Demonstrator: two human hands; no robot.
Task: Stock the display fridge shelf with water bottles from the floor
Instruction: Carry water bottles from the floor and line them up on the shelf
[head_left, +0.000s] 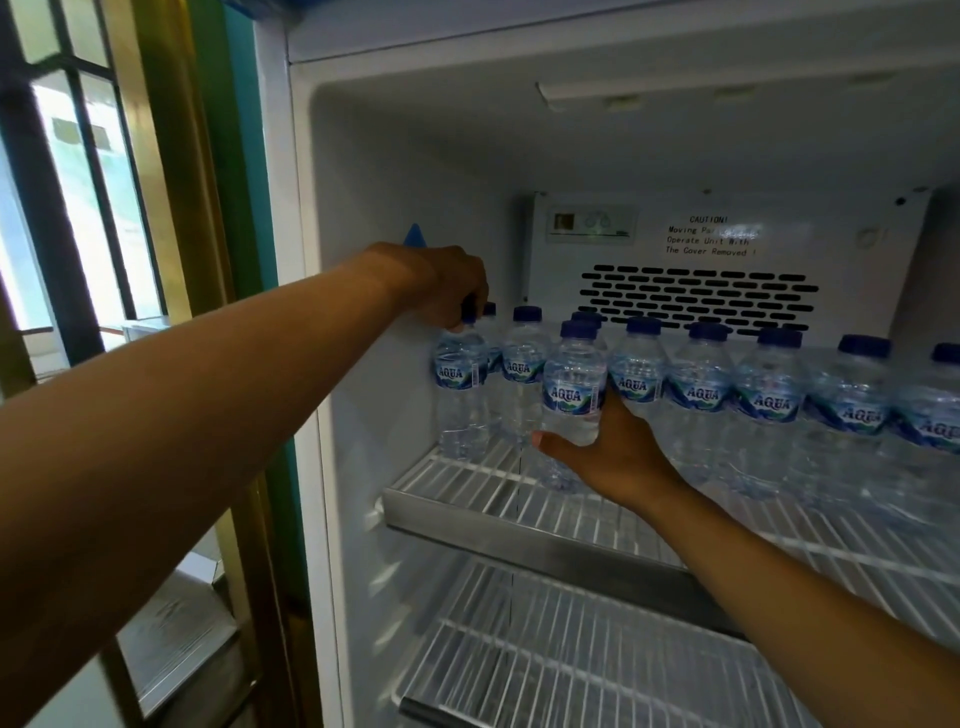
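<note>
The cap of the leftmost bottle (461, 384) is gripped from above by the curled fingers of the left hand (441, 283). A front bottle (571, 400) is clasped by the right hand (608, 452), probably set on the wire shelf (519, 499), beside a bottle row (769, 405).

- vent panel (696, 301) at the back, rows of dark slots
- caution sticker (710, 236) right above it, some words too blurry to read
- small control box (591, 224) left of the sticker
- light strip (649, 93) on the ceiling
- blue tab (414, 236) stuck on the left inner wall
- window (78, 171) with dark bars far left, bright outside
- gold frame (171, 156) beside the window
</note>
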